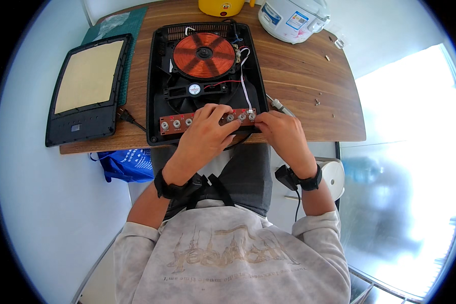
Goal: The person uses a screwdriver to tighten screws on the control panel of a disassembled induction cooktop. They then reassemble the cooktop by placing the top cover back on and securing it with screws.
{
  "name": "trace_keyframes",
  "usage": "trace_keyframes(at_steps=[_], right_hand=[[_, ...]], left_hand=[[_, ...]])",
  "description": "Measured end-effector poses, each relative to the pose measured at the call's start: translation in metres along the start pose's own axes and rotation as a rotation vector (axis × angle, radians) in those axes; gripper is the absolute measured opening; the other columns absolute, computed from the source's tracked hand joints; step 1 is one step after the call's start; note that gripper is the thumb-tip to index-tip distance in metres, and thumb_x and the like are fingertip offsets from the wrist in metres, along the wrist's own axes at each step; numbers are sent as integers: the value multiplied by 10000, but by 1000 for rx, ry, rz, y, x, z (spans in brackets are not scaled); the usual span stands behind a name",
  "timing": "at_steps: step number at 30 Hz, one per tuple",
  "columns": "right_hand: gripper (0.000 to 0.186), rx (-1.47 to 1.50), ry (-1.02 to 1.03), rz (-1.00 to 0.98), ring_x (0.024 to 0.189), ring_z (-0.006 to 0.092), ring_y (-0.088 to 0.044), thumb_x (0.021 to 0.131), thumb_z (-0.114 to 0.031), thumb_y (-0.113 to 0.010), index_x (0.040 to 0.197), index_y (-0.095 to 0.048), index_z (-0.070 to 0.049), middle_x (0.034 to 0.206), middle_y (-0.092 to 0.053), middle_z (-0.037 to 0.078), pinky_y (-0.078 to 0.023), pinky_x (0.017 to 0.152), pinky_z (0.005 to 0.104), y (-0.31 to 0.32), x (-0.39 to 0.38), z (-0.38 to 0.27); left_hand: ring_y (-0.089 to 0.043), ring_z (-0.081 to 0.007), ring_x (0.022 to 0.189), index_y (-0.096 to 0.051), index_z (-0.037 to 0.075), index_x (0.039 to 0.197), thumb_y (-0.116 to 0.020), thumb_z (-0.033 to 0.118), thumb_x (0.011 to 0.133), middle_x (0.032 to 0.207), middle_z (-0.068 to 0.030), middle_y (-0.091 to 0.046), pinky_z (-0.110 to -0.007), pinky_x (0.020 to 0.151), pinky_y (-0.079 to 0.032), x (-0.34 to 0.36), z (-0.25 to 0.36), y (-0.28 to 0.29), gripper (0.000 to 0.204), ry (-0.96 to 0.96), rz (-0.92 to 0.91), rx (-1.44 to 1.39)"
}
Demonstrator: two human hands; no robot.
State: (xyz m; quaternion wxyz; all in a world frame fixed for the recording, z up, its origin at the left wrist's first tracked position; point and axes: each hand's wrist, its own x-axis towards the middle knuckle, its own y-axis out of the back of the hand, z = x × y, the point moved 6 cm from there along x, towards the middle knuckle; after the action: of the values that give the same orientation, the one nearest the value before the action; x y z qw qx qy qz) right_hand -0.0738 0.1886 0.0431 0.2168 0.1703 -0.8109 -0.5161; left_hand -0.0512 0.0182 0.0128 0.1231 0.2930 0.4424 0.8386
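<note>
The opened induction cooker base [261,76] lies on the table, its round copper coil [192,45] showing at the far end. Along its near edge sits a long brown circuit board [176,128] with round metal-topped buttons. My left hand [200,139] bends over the board's middle, fingers closed on it and hiding part of it. At the board's right end, my right hand [288,138] has its fingers pinched on the corner; the fingertips are partly hidden. A white ribbon cable [245,83] runs down to the board near the right hand.
To the left, the cooker's top panel [86,76] rests partly on a green cutting mat [129,50]. A power plug [125,115] lies between panel and base. Right of the base is a slim tool with a pale handle [281,106]. Small screws [317,102] and a rice cooker [289,20] stand beyond.
</note>
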Motion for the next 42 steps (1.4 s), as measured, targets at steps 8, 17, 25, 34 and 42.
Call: trace_keyframes(at_steps=[8,17,25,34,42], right_hand=[[127,92,-59,84,850,357,-671,918,-114,-681,1005,-743,-45,898,-676,135,-532,751,449,-5,-7,10],[149,98,0,107,874,351,-667,914,-111,-676,1031,-727,-34,912,-673,138,-543,772,444,-5,-11,7],[97,182,-103,116,851,357,-658,906,-102,-676,970,-686,-30,897,-665,148,-531,748,457,-6,-11,9],[115,173,-53,132,842,370,-662,887,-89,-683,974,-704,-17,895,-674,160,-531,752,452,-8,-11,13],[129,129,-62,34,851,372,-672,889,-84,-683,985,-737,-15,899,-692,165,-534,773,454,-1,-6,9]], left_hand=[[-526,-305,1219,-722,110,1144,-788,96,815,1287,-87,-569,-422,1020,-474,0,0,0,336,0,-3,7],[-531,-303,1208,-723,111,1143,-784,83,813,1277,-80,-572,-418,1009,-479,0,1,1,338,5,-1,4],[-534,-304,1203,-724,111,1147,-784,76,801,1272,-82,-576,-421,1006,-480,1,2,2,354,-7,10,18],[-533,-308,1208,-724,109,1140,-789,75,791,1278,-85,-574,-418,1013,-477,1,3,2,357,-3,-2,15],[-529,-310,1224,-717,104,1133,-789,86,800,1291,-89,-573,-423,1022,-471,1,4,2,342,1,2,17]])
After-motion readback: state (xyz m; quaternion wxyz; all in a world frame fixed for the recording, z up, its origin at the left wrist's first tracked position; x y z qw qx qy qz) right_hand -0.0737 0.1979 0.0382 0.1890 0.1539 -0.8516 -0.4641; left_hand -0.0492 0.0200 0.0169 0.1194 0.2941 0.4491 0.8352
